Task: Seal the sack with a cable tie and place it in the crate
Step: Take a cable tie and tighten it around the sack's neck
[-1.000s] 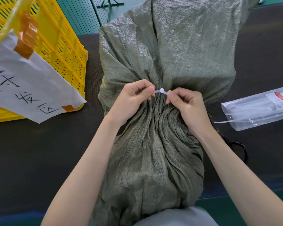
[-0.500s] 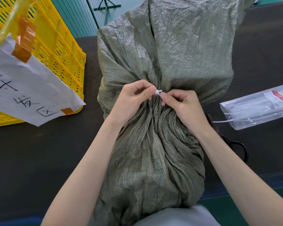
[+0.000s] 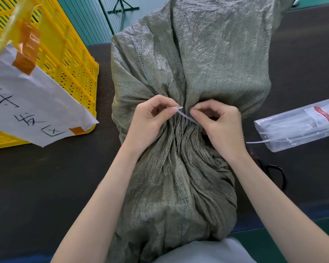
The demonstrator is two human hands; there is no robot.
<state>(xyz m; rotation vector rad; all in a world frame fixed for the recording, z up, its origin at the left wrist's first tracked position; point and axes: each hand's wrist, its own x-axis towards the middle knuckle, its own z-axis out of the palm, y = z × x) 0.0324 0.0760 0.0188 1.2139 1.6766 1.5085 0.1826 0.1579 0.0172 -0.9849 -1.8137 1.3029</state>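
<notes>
A green woven sack (image 3: 198, 59) lies on the dark table, its mouth gathered into a pleated neck that runs toward me. A white cable tie (image 3: 186, 116) crosses the neck. My left hand (image 3: 152, 120) pinches the tie's free pointed end, which sticks out to the upper right. My right hand (image 3: 218, 124) is closed on the tie at the right side of the neck; its head is hidden under the fingers. A yellow slatted crate (image 3: 65, 54) stands at the left, apart from the sack.
A white paper sheet (image 3: 32, 103) with handwriting is taped to the crate's front. A clear bag of cable ties (image 3: 300, 124) lies at the right. Black scissors (image 3: 273, 171) lie partly under my right forearm. The dark table (image 3: 46, 177) ends in a green edge near me.
The tie's free end now shows longer between my hands, slanting up to the left. My hands have shifted slightly at the neck. The sack and crate stay in place.
</notes>
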